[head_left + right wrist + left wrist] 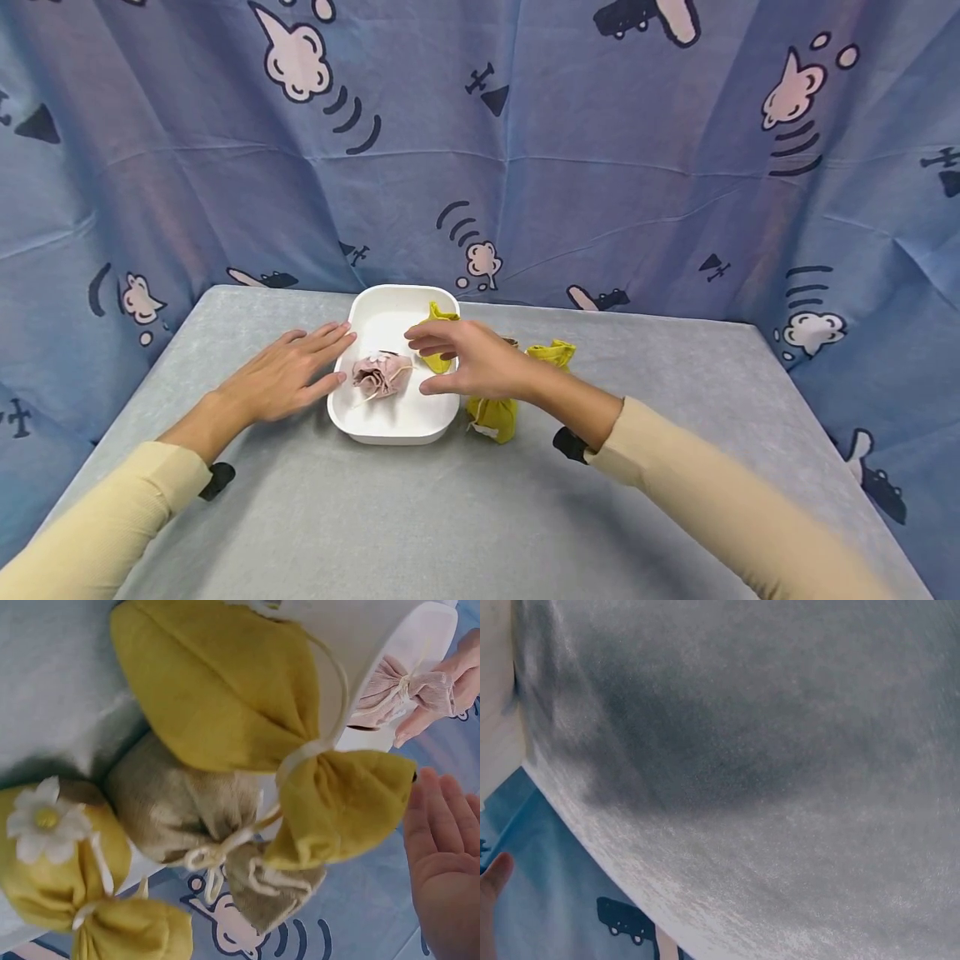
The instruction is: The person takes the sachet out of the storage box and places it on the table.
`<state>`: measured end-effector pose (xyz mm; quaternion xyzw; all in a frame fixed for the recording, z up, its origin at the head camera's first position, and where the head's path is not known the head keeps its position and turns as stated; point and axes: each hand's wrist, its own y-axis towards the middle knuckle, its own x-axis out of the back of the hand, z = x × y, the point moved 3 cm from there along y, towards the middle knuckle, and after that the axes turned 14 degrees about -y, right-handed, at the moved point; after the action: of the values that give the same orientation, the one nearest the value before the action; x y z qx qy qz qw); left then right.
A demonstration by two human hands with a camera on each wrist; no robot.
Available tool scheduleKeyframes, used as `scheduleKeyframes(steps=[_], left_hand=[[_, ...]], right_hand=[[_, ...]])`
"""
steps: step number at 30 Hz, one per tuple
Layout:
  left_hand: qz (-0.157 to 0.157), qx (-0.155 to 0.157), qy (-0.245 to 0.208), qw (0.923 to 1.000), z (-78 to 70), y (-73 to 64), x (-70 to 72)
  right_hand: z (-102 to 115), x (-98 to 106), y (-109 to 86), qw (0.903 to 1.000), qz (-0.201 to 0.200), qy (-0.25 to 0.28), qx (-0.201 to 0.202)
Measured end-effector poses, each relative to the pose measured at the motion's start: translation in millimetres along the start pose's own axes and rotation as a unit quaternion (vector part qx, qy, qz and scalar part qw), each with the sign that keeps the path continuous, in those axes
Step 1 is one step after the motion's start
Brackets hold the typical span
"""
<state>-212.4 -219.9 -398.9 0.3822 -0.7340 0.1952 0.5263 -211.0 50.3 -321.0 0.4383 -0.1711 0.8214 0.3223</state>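
Observation:
A white tray [401, 429] holds a pink drawstring pouch [381, 375] in its middle left and a yellow pouch [438, 360] against its right side. My left hand [288, 375] touches the tray's left rim with extended fingers. Over the right side of the tray is my right hand [480, 358], thumb and fingers apart, partly covering the yellow pouch there. No grip on that pouch shows. Right of the tray, the right wrist view shows a large yellow pouch [225, 682], a tan pouch [187, 795] and a yellow pouch with a white flower [67, 840].
A grey cloth-covered table [360, 525] bears everything. Behind it hangs a blue patterned curtain [420, 117]. The pouches outside the tray lie close together, beneath and beside my right wrist. Mostly tabletop fills the left wrist view.

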Motion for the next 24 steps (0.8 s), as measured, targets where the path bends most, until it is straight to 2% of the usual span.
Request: scheduleKeyframes(steps=[7,11,24], left_hand=[[-0.014,-0.013,-0.002,0.9998,0.9,-0.1,-0.8],[-0.012,-0.010,-0.002,0.9999,0.6,-0.3,-1.2],[-0.015,-0.011,-0.003,0.9998,0.9,-0.9,-1.1]], right_hand=[[3.0,-12.6,10.7,0.9993,-0.005,0.018,0.034],[4.9,-20.2,15.5,0.9986,-0.009,0.006,0.052],[9.2,-41.1,28.4,0.9971,-0.007,-0.044,0.062]])
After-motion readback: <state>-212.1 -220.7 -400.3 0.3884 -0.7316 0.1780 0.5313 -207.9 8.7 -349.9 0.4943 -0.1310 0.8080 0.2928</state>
